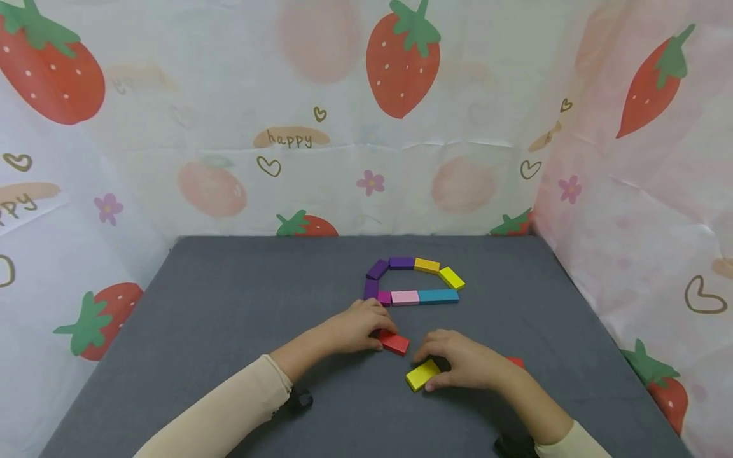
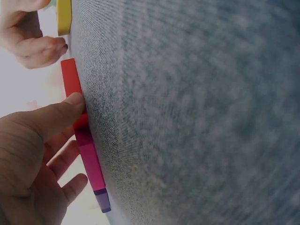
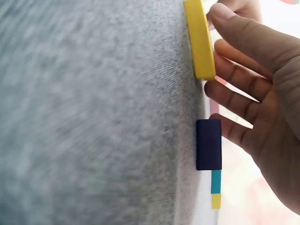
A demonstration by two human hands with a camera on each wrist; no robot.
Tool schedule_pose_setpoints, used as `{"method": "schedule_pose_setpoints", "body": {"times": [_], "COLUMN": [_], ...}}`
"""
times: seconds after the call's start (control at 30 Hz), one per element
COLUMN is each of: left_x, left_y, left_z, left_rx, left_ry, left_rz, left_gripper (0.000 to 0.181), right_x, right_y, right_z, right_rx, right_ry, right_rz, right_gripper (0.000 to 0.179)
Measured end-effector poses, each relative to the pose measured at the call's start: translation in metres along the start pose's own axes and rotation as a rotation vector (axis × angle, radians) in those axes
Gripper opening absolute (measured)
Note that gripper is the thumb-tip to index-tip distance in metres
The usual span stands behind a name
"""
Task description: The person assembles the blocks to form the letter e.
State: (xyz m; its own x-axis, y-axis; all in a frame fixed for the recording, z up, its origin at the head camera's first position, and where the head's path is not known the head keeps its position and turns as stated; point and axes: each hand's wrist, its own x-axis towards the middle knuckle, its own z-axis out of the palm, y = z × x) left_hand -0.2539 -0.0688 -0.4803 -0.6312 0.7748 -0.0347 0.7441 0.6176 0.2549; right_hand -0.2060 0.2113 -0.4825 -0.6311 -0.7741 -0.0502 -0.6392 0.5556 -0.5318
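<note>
My left hand [image 1: 362, 326] pinches a small red block [image 1: 395, 343] on the grey table, its thumb on the near side in the left wrist view. Right of it, my right hand [image 1: 466, 361] holds a yellow block [image 1: 422, 375] between thumb and fingers; the block lies slanted on the cloth. In the right wrist view a dark navy block [image 3: 208, 144] stands near the little finger; the head view does not show it. Beyond both hands lies a ring of blocks, with purple [image 1: 401, 263], orange [image 1: 427, 265], yellow [image 1: 452, 278], blue [image 1: 438, 296], pink [image 1: 404, 298] and magenta [image 1: 384, 298] pieces.
Another red block [image 1: 515, 361] shows partly behind the right forearm. Grey cloth covers the table [image 1: 229, 286]. Strawberry-printed sheets [image 1: 366, 127] enclose its back and sides. Black wrist straps [image 1: 300, 401] sit under the forearms.
</note>
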Motion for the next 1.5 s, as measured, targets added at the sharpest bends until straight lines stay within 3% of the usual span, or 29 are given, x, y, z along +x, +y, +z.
{"method": "schedule_pose_setpoints", "body": {"times": [0.63,0.93,1.23,1.5], "left_x": [0.0021,0.0024,0.0020,0.0018], "left_y": [-0.0031,-0.0051,-0.0051,-0.0047], "left_z": [0.0007,0.0019,0.0027,0.0028], "left_rx": [-0.014,-0.018,-0.013,-0.017], "left_ry": [-0.012,-0.013,-0.016,-0.009], "left_rz": [0.021,0.027,0.020,0.023], "left_gripper": [0.032,0.033,0.033,0.033], "right_x": [-0.0016,-0.0022,0.0022,0.0058], "right_y": [0.0037,0.0067,0.0065,0.0097], "right_z": [0.0022,0.0009,-0.0020,-0.0028], "right_rx": [0.009,0.018,-0.024,-0.039], "right_ry": [-0.013,0.038,0.062,0.091], "right_rz": [-0.010,0.040,0.153,0.169], "right_gripper": [0.029,0.025,0.025,0.024]}}
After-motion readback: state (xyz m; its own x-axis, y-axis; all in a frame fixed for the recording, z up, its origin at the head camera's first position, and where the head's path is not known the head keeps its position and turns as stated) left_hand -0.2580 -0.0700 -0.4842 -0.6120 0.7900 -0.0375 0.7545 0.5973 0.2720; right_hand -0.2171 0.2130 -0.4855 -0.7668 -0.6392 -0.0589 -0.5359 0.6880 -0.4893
